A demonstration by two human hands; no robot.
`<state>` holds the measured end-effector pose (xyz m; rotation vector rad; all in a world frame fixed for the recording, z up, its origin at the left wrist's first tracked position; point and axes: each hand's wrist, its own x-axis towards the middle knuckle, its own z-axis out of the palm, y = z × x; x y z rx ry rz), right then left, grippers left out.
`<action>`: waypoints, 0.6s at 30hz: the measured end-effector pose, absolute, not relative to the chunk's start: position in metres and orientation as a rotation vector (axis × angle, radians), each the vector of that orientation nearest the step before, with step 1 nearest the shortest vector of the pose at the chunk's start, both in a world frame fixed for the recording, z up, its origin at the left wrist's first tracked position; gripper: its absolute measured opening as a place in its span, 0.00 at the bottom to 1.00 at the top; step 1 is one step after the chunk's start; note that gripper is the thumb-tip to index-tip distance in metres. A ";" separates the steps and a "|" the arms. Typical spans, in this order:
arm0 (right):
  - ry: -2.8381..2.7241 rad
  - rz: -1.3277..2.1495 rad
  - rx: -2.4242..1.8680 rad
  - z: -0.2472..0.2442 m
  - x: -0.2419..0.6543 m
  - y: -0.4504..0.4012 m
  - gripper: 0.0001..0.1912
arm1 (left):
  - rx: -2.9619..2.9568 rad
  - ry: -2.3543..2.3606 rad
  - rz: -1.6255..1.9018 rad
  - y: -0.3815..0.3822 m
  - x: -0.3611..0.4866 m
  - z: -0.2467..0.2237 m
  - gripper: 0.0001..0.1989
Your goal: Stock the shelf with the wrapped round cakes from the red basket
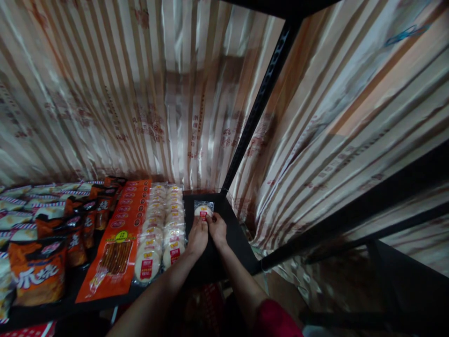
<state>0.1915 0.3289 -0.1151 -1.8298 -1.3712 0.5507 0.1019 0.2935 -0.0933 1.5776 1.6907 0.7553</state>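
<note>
A small clear packet [204,209] holding a round, pale, flat item with a red label is at my fingertips, gripped along its near edge by both hands. My left fingers [200,225] close on its lower left part and my right fingers [215,220] on its lower right corner, the two hands almost meeting. I cannot tell whether the packet touches the black shelf [239,236] beneath my fingers. Just left of my left fingers are two overlapping rows of similar round packets, the nearer row [174,250] and the farther row [148,264], both running away from me. Further left lies a long orange packet [112,257] with brown sticks showing through its window, then several orange-and-black bags [38,276], and, farthest left, white packages [21,220] with striped edges. Beyond my fingers, a black post [259,105] slants up to the right, before pleated, striped sheeting [178,107] with red print. Nearer than my right fingers, a deep red sleeve [277,322] covers my arm.
</note>
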 end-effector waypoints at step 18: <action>-1.373 0.434 -1.803 -0.122 0.164 0.373 0.14 | 1.268 1.622 0.947 0.336 0.093 -0.090 0.21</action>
